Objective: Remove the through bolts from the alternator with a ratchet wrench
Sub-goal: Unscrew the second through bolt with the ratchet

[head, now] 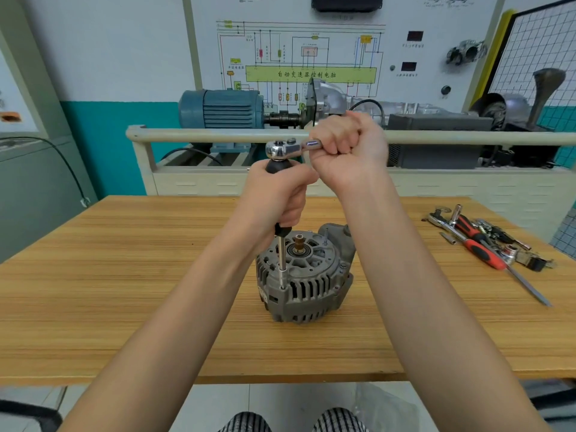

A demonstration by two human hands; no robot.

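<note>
Hands share the work: left hand (277,194) grips the black driver handle (278,166) steadying its shaft on the alternator (304,275), right hand (344,148) clenches the ratchet wrench (288,148) for leverage.

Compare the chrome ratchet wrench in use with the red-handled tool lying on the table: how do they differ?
The chrome ratchet wrench is held up above the grey alternator; the red-handled tool lies flat on the wooden table. The wrench is gripped by the right hand, with the left hand steadying the black-handled extension beneath it; the red-handled tool is untouched. The wrench's visible part is bare chrome; the other has a red and black grip. Both have shiny metal parts.
</note>
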